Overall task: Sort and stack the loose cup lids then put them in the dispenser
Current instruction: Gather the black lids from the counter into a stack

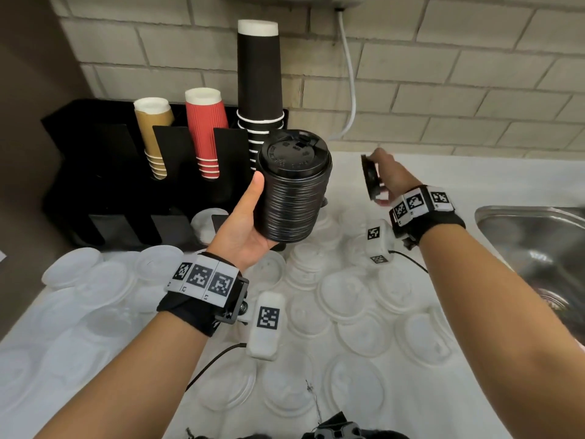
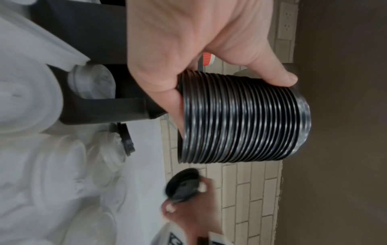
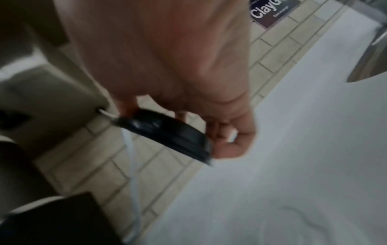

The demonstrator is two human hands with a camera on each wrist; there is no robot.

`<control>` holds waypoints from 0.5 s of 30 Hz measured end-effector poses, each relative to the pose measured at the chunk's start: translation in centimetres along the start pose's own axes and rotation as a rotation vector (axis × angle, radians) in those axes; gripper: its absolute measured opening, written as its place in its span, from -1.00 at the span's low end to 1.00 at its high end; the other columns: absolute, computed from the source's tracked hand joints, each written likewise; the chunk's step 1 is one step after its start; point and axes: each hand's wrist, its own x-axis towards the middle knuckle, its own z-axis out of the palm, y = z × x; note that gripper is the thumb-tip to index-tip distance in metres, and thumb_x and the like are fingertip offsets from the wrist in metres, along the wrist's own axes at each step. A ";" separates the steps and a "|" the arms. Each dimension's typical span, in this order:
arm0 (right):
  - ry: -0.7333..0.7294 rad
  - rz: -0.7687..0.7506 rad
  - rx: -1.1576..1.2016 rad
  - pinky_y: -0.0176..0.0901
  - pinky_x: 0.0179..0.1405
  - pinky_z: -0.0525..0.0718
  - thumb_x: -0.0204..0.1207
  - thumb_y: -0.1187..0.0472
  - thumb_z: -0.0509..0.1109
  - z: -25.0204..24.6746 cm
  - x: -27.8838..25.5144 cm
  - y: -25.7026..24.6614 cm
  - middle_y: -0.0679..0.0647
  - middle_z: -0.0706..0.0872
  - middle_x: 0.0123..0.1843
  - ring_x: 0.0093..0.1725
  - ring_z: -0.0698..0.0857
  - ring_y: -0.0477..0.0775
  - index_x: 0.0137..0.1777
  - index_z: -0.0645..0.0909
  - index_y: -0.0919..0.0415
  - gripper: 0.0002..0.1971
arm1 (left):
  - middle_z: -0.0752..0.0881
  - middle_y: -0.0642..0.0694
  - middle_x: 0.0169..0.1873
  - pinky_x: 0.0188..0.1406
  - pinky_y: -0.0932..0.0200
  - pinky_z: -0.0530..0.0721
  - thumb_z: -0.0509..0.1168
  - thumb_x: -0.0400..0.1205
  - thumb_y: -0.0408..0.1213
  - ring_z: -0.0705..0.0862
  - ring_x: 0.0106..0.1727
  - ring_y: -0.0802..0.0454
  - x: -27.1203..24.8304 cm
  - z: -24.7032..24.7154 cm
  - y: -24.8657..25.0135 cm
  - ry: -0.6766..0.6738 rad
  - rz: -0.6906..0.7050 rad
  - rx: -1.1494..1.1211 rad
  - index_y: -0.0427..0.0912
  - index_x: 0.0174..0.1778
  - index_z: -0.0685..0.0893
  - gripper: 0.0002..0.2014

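Left hand (image 1: pixel 243 229) grips a tall stack of black lids (image 1: pixel 292 191); right hand (image 1: pixel 387 172) pinches a single black lid (image 1: pixel 370 179) beside it.

The left hand's thumb and fingers curl round the stack's side, holding it upright above the counter (image 1: pixel 427 172), just in front of the black dispenser (image 1: pixel 104 185). The right hand holds its lid on edge by the rim, well apart from the stack. To add it cleanly, I judge the lid should be turned flat, dome up like the top one, centred over the stack and pressed down until it nests; the left hand should keep the column straight so it does not lean or fan. Many white lids (image 1: pixel 357 340) lie loose on the counter, and at least one more black lid (image 2: pixel 125 140) lies among them, so sorting is unfinished.
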 end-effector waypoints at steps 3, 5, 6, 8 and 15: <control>-0.151 -0.146 0.370 -0.14 -0.18 0.51 0.47 -0.05 0.23 0.5 -2.3 -1.1 0.07 0.59 -0.10 -0.08 0.56 0.05 0.10 0.53 0.08 -0.70 | 0.68 -0.12 0.36 0.32 0.02 0.62 0.16 0.66 0.23 0.59 0.45 -0.05 -0.4 -0.2 -0.4 -0.007 -0.028 -0.034 -0.05 0.37 0.69 -0.46; -0.309 -0.288 0.453 -0.14 -0.16 0.50 0.39 -0.02 0.23 0.9 -3.9 -2.3 0.03 0.62 -0.07 -0.02 0.57 0.01 0.12 0.55 0.07 -0.66 | 0.68 -0.16 0.35 0.30 0.02 0.63 0.19 0.65 0.21 0.60 0.43 -0.06 -0.8 -0.2 -0.7 0.022 -0.026 -0.025 -0.09 0.36 0.70 -0.46; -0.368 -0.356 0.426 -0.13 -0.12 0.50 0.37 0.01 0.23 1.2 -4.8 -3.0 0.03 0.64 -0.02 0.03 0.58 0.02 0.16 0.55 0.07 -0.64 | 0.70 -0.17 0.33 0.25 0.01 0.66 0.27 0.60 0.20 0.63 0.41 -0.08 -1.0 -0.1 -1.0 0.067 -0.026 -0.009 -0.10 0.32 0.73 -0.46; -0.462 -0.473 0.271 -0.09 -0.04 0.47 0.32 0.06 0.29 1.7 -6.6 -4.0 0.09 0.63 0.10 0.11 0.57 0.07 0.20 0.58 0.03 -0.60 | 0.73 -0.19 0.29 0.11 -0.04 0.73 0.41 0.45 0.20 0.68 0.34 -0.11 -1.2 0.0 -1.5 0.201 -0.035 0.045 -0.09 0.22 0.79 -0.45; -0.510 -0.668 -0.463 -0.43 -0.02 0.54 0.39 0.02 0.46 3.5 -10.9 -6.0 -0.01 0.66 0.20 0.05 0.64 -0.13 0.22 0.61 -0.17 -0.63 | 0.64 -0.28 0.38 0.29 -0.17 0.67 0.31 0.46 0.11 0.63 0.40 -0.21 -2.0 0.8 -2.0 0.384 -0.054 0.142 -0.24 0.50 0.52 -0.27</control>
